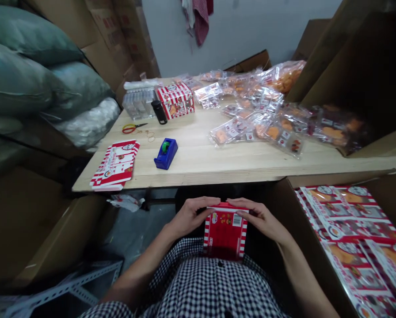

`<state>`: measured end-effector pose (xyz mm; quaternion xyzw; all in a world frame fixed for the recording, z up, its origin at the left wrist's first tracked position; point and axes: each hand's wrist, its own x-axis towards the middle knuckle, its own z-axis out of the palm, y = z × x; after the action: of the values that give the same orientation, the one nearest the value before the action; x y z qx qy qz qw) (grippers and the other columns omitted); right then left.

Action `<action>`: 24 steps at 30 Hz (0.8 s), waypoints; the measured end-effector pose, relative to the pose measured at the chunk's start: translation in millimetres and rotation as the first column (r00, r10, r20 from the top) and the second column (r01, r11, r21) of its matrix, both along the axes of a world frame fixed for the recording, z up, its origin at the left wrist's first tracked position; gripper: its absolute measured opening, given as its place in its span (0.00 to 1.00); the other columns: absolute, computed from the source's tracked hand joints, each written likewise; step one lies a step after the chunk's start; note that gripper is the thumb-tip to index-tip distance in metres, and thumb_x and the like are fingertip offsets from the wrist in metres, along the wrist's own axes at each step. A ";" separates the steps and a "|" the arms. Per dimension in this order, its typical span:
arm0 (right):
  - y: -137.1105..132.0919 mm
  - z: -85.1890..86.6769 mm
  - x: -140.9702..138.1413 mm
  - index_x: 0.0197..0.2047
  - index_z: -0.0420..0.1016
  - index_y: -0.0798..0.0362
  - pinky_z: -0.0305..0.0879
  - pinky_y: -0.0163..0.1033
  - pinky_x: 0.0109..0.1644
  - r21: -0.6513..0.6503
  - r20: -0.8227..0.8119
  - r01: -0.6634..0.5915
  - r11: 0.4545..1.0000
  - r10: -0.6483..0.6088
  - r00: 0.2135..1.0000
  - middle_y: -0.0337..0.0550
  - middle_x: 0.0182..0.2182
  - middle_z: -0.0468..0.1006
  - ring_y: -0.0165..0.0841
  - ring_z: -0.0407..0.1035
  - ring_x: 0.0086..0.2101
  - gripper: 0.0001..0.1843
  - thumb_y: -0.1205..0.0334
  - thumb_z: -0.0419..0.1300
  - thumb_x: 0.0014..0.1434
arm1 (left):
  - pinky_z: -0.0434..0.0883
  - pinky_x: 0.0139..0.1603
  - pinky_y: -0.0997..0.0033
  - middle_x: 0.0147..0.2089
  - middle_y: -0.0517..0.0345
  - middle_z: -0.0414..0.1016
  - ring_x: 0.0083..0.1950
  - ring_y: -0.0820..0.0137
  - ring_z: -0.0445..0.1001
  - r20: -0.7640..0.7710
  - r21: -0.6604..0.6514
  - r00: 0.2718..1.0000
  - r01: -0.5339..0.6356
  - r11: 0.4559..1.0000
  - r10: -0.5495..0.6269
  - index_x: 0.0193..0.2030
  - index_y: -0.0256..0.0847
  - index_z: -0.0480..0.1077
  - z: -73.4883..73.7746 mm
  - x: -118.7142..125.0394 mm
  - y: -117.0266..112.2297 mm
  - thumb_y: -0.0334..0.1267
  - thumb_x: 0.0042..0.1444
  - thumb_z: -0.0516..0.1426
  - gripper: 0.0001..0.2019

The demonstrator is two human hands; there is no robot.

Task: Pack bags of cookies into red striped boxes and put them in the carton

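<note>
Below the near edge of the surface (191,173), at lap level: the fingers of your L hand (195,215) & R hand (259,217) are clamped on the upper edge of a red pack (226,234), thumbs on the face toward you, other fingers over the top. The pack sits btwn both hands, barcode (237,220) at upper R, lower end close to your checked shirt (214,287). Technique (judged): press w/ equal force nr both corners, keep the edge level, & ease off if the panel bows; squeezing too hard may crease the card.

Beyond, on the surface: blue tape dispenser (166,154), w/ stacked printed cards (115,165) to its L; behind these, scissors (131,128) & thin loops (150,136). Farther back: dark cylinder (159,112) just beside a striped box (176,99). R of ctr: heaped clear bags (267,130), some w/ orange contents. Lower R, apart from your R hand: carton (292,216) holding printed packs (347,260). Far L: piled green sacks (15,79).
</note>
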<state>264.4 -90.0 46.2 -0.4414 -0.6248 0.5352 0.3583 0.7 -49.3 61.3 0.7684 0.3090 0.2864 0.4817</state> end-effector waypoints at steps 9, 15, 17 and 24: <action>-5.4 -20.2 -17.2 0.45 0.83 0.50 0.73 0.43 0.50 0.024 -0.021 0.257 0.966 -0.257 0.966 0.50 0.47 0.81 0.44 0.76 0.47 0.16 0.49 0.61 0.62 | 0.63 0.63 0.60 0.59 0.49 0.72 0.62 0.61 0.68 -0.005 0.079 0.628 -0.775 0.627 0.778 0.55 0.42 0.70 -13.8 -62.9 88.5 0.44 0.60 0.59 0.18; 9.4 -17.6 -12.5 0.44 0.85 0.50 0.76 0.39 0.45 0.036 -0.036 0.240 0.970 -0.238 0.971 0.51 0.46 0.83 0.45 0.78 0.45 0.17 0.48 0.64 0.59 | 0.66 0.54 0.59 0.36 0.53 0.76 0.50 0.55 0.72 -0.074 0.028 0.526 -0.848 0.529 0.847 0.28 0.40 0.72 -22.1 -119.6 165.2 0.44 0.37 0.70 0.15; 13.3 -18.7 -12.1 0.43 0.85 0.49 0.77 0.38 0.45 0.051 -0.031 0.243 0.969 -0.242 0.970 0.51 0.46 0.83 0.45 0.78 0.45 0.16 0.49 0.64 0.58 | 0.68 0.48 0.62 0.29 0.56 0.75 0.41 0.59 0.73 -0.081 -0.045 0.557 -0.831 0.555 0.827 0.24 0.40 0.72 -30.5 -121.7 172.6 0.46 0.38 0.69 0.14; 23.8 -8.6 -2.0 0.46 0.84 0.49 0.76 0.37 0.50 0.089 -0.015 0.366 0.926 -0.366 0.930 0.48 0.48 0.82 0.45 0.77 0.49 0.17 0.51 0.65 0.57 | 0.68 0.47 0.64 0.42 0.46 0.82 0.47 0.57 0.76 0.045 -0.263 0.565 -0.789 0.555 0.824 0.27 0.37 0.77 -34.3 -122.2 182.6 0.53 0.43 0.65 0.18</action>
<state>262.4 -66.2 37.6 -0.5340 -0.5555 0.4297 0.4708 -121.4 133.3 27.0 0.4577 0.6155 0.5025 0.3989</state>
